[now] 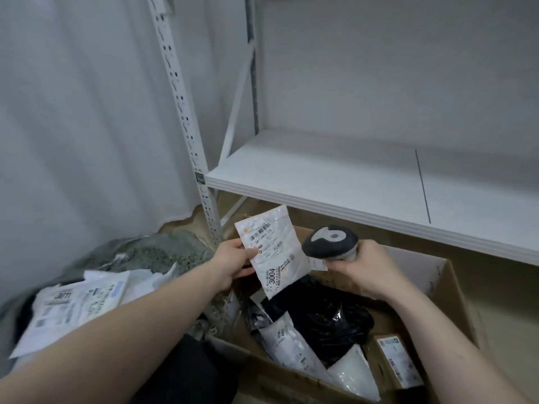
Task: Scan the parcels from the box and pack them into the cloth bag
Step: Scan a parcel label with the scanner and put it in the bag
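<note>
My left hand holds a small white parcel by its left edge, label side up, above the cardboard box. My right hand grips a dark handheld scanner, its head right beside the parcel's right edge. Inside the box lie a black plastic parcel, two white parcels and a small brown carton. To the left, the grey-green cloth bag lies open with several white parcels on it.
A white metal shelf juts out just above and behind the box, with its slotted upright post between bag and box. A pale curtain hangs at the left. A dark trouser leg shows at the bottom.
</note>
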